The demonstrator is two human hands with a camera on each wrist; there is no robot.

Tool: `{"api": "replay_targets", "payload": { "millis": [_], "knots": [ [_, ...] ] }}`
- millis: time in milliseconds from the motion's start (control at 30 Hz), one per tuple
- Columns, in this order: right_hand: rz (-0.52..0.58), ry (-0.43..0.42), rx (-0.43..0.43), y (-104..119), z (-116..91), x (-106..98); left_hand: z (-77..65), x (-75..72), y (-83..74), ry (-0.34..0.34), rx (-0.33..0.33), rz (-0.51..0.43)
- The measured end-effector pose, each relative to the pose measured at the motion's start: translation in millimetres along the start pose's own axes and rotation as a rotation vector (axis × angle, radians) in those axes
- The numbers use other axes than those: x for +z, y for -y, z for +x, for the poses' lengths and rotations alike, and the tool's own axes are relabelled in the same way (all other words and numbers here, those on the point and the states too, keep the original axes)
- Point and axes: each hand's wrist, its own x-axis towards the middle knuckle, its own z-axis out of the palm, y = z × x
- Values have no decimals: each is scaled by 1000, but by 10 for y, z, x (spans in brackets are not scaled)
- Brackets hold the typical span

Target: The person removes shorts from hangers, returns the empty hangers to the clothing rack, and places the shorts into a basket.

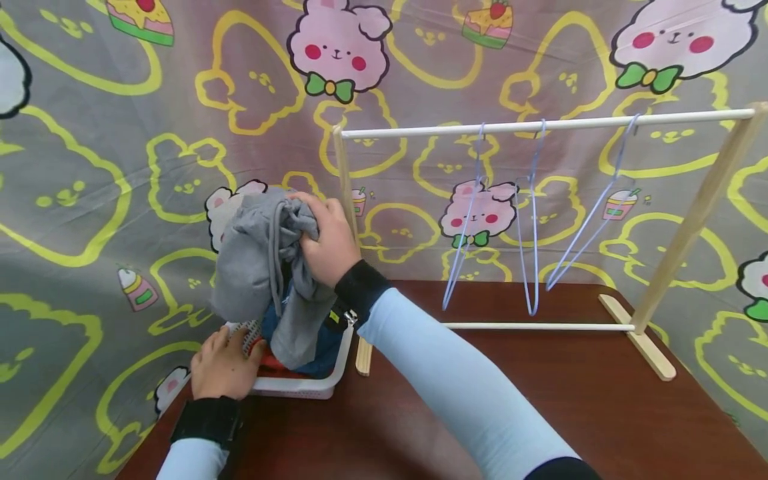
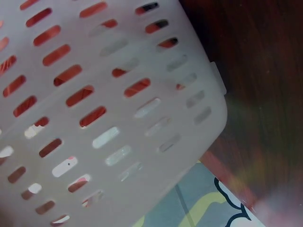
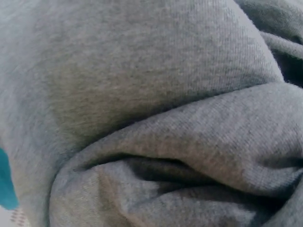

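Observation:
In the head view, my right hand point(image 1: 330, 240) grips a bunched grey garment point(image 1: 246, 260), raised above a white plastic laundry basket point(image 1: 300, 388). The garment's lower end hangs down over the basket, and its soft grey folds fill the right wrist view. My left hand point(image 1: 223, 365) holds the basket's near left rim, its thumb toward the inside. Inside the basket lie dark blue clothing point(image 1: 321, 357) and red clothing point(image 1: 270, 363), partly hidden by the grey garment. From the left wrist, the slotted basket wall point(image 2: 113, 104) appears close up, with red cloth behind its slots.
To the right on the brown table point(image 1: 480, 400) stands a drying rack with a white top rail point(image 1: 420, 131) and wooden posts point(image 1: 690, 227). Three lilac hangers point(image 1: 534, 233) hang from the rail. A patterned cloth backdrop point(image 1: 180, 133) is behind everything.

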Motion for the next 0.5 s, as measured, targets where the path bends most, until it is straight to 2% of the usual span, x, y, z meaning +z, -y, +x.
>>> {"api": "replay_targets", "payload": {
  "millis": [100,300,433,500],
  "knots": [
    [-11,7,59,-187,-30,134,-6,19,-6,2,0,1],
    [-81,24,155,-512,-83,349,22,39,-26,12,-48,38],
    [-141,66,261,-658,-117,466,42,40,-33,7,-65,54],
    [-178,114,316,-719,-131,517,51,37,-38,6,-67,56]
  ]
}}
